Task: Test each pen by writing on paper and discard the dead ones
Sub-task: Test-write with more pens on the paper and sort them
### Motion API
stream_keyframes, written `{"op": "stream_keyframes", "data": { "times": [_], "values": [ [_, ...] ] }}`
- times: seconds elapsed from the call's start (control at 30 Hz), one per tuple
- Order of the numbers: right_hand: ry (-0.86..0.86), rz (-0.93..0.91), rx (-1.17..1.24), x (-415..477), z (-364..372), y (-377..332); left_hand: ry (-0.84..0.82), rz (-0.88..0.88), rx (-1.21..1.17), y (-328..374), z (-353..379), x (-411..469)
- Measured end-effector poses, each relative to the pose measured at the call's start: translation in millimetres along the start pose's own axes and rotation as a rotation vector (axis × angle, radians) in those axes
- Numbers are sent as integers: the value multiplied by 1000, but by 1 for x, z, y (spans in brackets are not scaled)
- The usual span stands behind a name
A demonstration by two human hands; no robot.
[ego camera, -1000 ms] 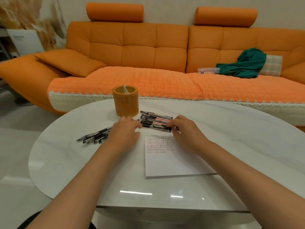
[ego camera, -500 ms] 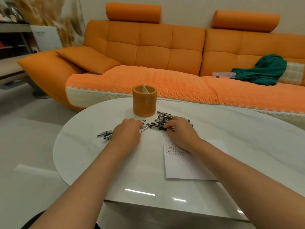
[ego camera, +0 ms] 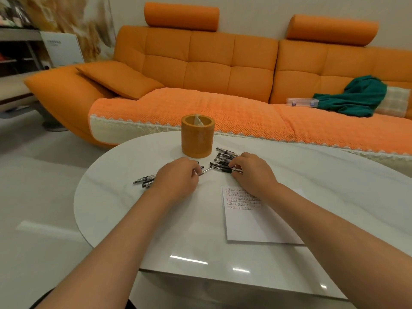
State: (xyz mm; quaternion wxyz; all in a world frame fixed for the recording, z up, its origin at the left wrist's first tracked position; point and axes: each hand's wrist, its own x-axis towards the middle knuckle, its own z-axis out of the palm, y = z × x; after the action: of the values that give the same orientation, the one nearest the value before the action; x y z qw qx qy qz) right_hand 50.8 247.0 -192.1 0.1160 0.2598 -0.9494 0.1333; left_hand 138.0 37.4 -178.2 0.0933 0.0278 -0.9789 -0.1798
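An orange sofa (ego camera: 200, 70) behind a white table (ego camera: 124, 208). On it, written paper (ego camera: 256, 226), an orange holder (ego camera: 197, 139). Your left hand (ego camera: 178, 178), fingers curled, grips left pens (ego camera: 143, 180); your right hand (ego camera: 252, 172) pinches right pens (ego camera: 223, 157) beside the holder.

A big orange leather sofa (ego camera: 209, 70) fills the far side, against a pale plain wall (ego camera: 252, 16). A dark green cloth (ego camera: 356, 97) lies on its right seat. A round white stone table (ego camera: 124, 197) stands near. The pale floor (ego camera: 40, 197) shines on the left.
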Motion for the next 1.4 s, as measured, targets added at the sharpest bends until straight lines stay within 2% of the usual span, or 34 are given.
{"op": "stream_keyframes", "data": {
  "times": [0.23, 0.4, 0.5, 0.77, 1.03, 1.2, 1.27, 1.4],
  "values": [
    [-37, -68, 239, -28, -20, 1, -20, 184, -115, 30, 7, -1],
    [-78, -103, 223, -52, -31, 7, -20, 309, -206, 51, 22, 0],
    [-70, -58, 217, -63, -33, 23, -40, 313, -248, 62, 27, 0],
    [-18, 80, 203, -79, -42, 55, -95, 242, -156, 65, 35, -3],
    [30, 90, 177, -77, -45, 56, -98, 242, -95, 70, 39, -3],
    [50, 28, 27, -77, -49, 47, -67, 254, -122, 73, 45, -1],
    [33, -31, 29, -78, -49, 37, -30, 297, -197, 79, 47, -2],
    [-132, -58, 93, -80, -44, 26, 25, 380, -316, 84, 46, -5]
  ]
}}
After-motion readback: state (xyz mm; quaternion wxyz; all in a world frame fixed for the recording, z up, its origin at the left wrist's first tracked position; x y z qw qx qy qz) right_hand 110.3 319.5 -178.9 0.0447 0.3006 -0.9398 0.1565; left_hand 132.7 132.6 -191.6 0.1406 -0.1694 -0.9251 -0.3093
